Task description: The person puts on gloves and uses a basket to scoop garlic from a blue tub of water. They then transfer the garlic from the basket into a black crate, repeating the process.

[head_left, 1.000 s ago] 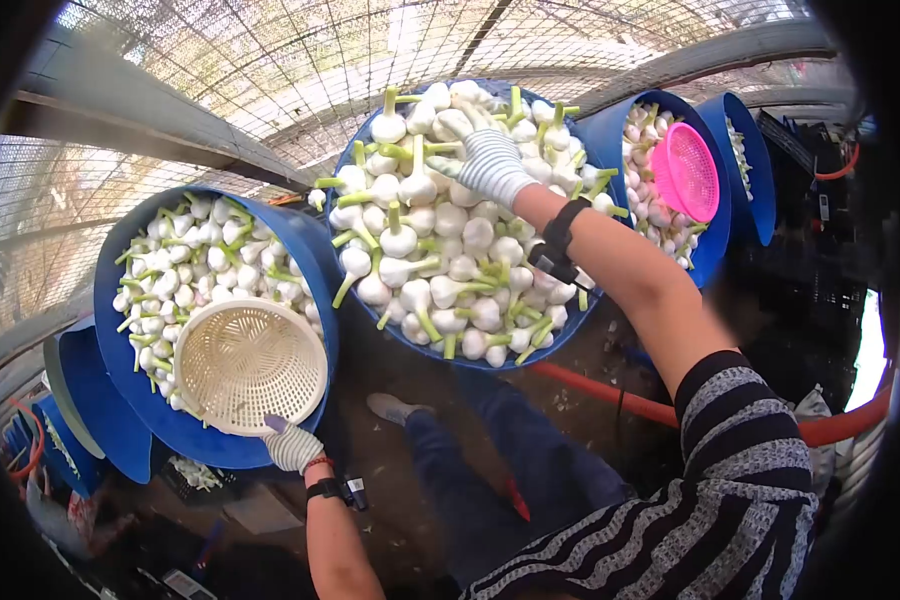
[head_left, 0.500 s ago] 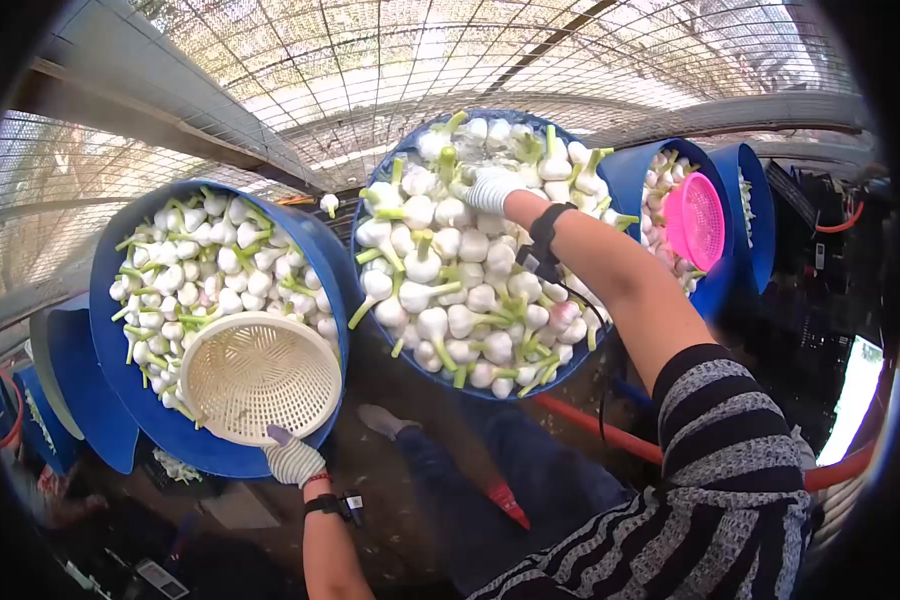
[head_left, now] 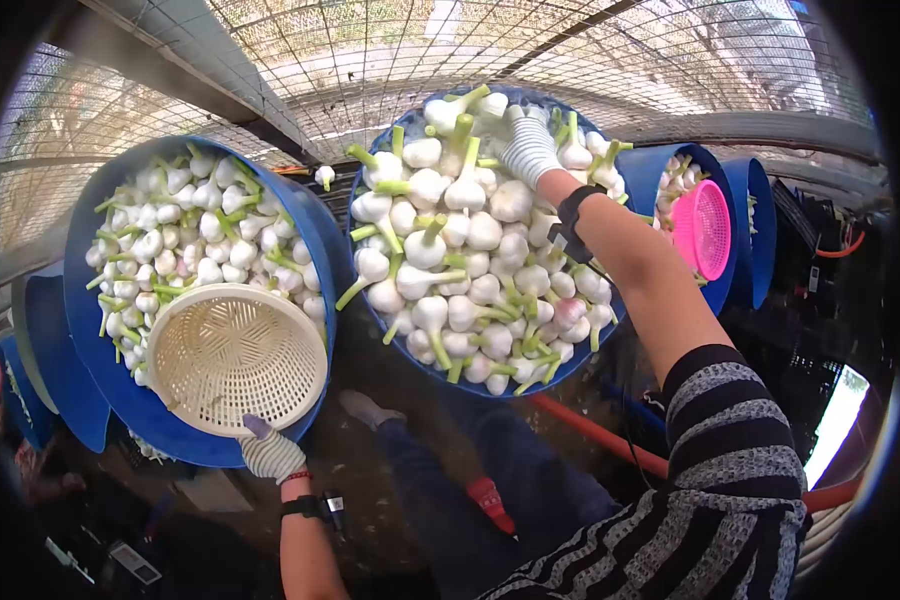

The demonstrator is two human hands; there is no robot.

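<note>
My left hand (head_left: 273,452), in a striped glove, is closed on the near rim of a cream plastic basket (head_left: 240,360). Tilted and with nothing in it, the basket rests against the garlic in the left blue tub (head_left: 315,240). My right hand (head_left: 532,148), gloved too, reaches to the far side of the middle blue tub (head_left: 410,350). Its fingertips are down among the garlic bulbs (head_left: 483,232) and hidden, so I cannot see whether they grip one. The bulbs are white with short green stems, heaped to the rim.
A pink basket (head_left: 703,230) leans in another blue tub (head_left: 660,165) of garlic on the right. Wire mesh (head_left: 370,50) stands behind the tubs, with a single bulb (head_left: 325,177) near its base. A red pipe (head_left: 595,437) runs low beside my legs.
My right hand has shifted slightly right and deeper into the far side of the heap, where some bulbs have moved. My left hand still holds the basket; the view has turned a little.
</note>
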